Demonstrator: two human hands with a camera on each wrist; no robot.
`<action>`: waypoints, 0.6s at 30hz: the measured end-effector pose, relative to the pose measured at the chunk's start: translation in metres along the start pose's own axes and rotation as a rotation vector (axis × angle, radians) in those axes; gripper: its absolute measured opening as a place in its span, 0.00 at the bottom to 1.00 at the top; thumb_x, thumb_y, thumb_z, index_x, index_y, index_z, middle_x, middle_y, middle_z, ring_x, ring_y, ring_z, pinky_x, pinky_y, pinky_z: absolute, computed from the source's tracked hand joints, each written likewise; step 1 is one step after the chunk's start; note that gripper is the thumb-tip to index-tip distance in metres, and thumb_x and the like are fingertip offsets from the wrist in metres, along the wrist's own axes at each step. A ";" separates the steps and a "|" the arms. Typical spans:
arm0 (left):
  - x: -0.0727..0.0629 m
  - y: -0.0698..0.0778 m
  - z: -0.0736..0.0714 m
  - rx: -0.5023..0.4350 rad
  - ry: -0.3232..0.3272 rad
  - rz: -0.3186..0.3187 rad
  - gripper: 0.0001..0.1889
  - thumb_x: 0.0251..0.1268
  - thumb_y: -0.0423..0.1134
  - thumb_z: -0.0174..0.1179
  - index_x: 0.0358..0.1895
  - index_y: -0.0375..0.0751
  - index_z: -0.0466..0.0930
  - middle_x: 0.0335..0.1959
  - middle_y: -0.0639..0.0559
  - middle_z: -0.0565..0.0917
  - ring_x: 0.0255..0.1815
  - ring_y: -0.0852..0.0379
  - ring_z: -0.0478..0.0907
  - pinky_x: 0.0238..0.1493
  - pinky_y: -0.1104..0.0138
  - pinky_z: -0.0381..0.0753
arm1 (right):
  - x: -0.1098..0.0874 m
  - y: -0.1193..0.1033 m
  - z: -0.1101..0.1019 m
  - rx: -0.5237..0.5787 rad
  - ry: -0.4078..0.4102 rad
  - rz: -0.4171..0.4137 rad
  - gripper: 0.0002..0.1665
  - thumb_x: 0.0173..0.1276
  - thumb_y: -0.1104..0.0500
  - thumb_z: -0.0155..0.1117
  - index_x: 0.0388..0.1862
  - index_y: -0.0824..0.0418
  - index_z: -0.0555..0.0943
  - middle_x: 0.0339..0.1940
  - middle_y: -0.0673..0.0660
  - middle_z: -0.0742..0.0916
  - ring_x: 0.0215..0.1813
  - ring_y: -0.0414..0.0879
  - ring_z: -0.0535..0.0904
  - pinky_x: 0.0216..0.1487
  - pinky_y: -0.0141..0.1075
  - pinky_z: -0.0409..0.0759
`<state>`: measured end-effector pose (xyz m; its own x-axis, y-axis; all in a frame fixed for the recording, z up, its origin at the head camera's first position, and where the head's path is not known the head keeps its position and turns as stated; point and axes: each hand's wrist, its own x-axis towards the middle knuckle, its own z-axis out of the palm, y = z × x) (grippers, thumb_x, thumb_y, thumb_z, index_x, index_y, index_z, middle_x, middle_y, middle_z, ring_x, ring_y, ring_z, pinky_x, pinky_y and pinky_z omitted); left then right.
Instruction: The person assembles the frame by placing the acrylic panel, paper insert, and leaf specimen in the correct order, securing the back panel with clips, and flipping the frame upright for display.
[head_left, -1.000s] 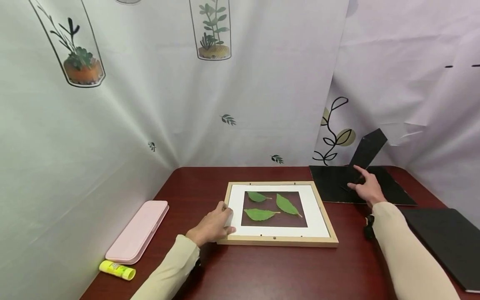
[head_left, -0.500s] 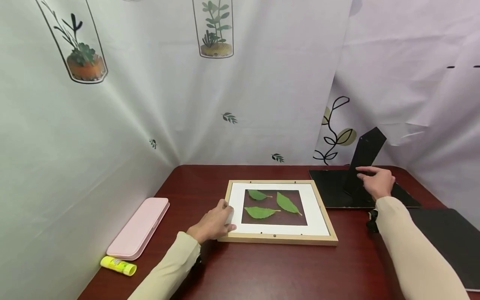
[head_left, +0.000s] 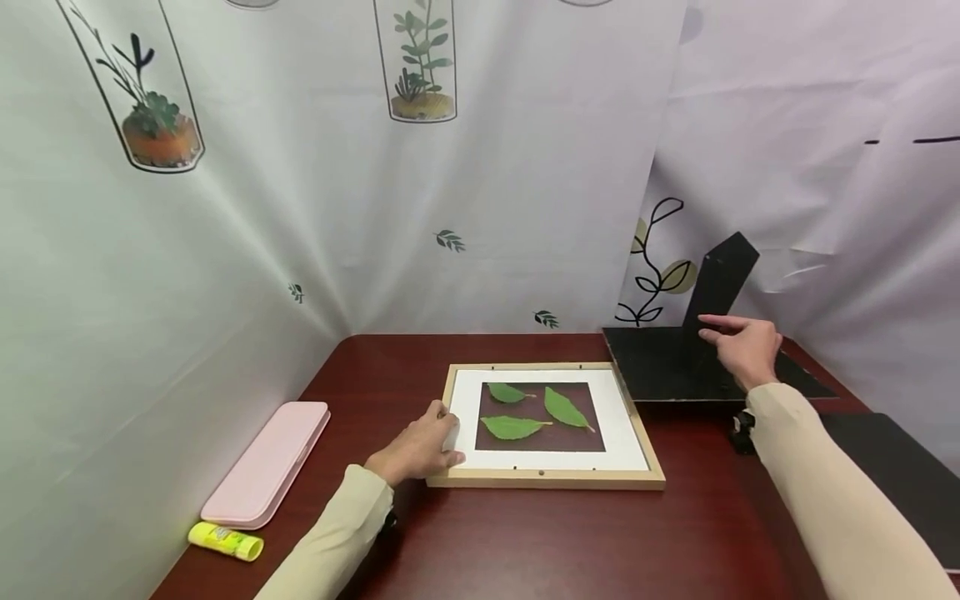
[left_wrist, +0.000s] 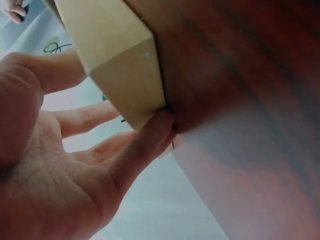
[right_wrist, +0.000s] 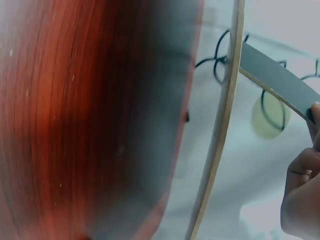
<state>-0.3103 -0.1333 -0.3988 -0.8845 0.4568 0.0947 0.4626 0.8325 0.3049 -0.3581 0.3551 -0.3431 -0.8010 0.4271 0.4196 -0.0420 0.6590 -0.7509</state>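
Note:
A light wooden picture frame [head_left: 545, 480] lies on the table, with a white mat [head_left: 465, 417] and three green leaves [head_left: 512, 427] inside. My left hand [head_left: 420, 442] grips its left side near the front corner; in the left wrist view the thumb and fingers [left_wrist: 145, 150] meet the pale wood. At the back right is a black backing board [head_left: 637, 367] with its easel leg [head_left: 723, 271] folded out. My right hand [head_left: 750, 350] pinches that leg between thumb and fingers. In the right wrist view a gap shows between the board's edge and the table.
A pink case [head_left: 266, 462] and a yellow glue stick [head_left: 225, 541] lie at the left. Another flat black item [head_left: 892, 467] lies at the right, partly behind my right sleeve. A printed curtain [head_left: 525, 183] stands behind the table [head_left: 585, 542].
My right hand has gone from reaching at the easel leg to pinching it, and the leg and backing board have risen. My left hand keeps its hold on the frame.

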 end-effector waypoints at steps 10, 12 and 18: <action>0.012 0.017 0.003 -0.059 0.267 0.122 0.14 0.65 0.37 0.65 0.51 0.35 0.82 0.59 0.32 0.74 0.61 0.35 0.73 0.59 0.45 0.77 | -0.030 -0.045 0.038 0.001 0.067 -0.083 0.15 0.66 0.59 0.71 0.50 0.59 0.89 0.39 0.68 0.89 0.50 0.60 0.81 0.69 0.52 0.59; 0.018 0.027 0.001 -0.132 0.291 0.144 0.15 0.68 0.36 0.62 0.54 0.35 0.80 0.59 0.36 0.77 0.61 0.38 0.75 0.59 0.46 0.76 | -0.038 -0.053 0.050 0.008 0.070 -0.104 0.14 0.65 0.60 0.71 0.50 0.59 0.89 0.37 0.69 0.90 0.49 0.61 0.82 0.69 0.54 0.58; 0.033 0.056 -0.015 -0.384 0.230 0.064 0.22 0.70 0.37 0.59 0.66 0.38 0.73 0.55 0.36 0.79 0.51 0.41 0.78 0.53 0.50 0.76 | -0.057 -0.071 0.080 0.054 0.042 -0.145 0.15 0.63 0.61 0.73 0.49 0.59 0.89 0.33 0.67 0.90 0.49 0.62 0.83 0.67 0.53 0.58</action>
<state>-0.3146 -0.0759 -0.3639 -0.8654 0.3856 0.3201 0.4992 0.6083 0.6170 -0.3573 0.2345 -0.3539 -0.7585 0.3563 0.5456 -0.1882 0.6818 -0.7069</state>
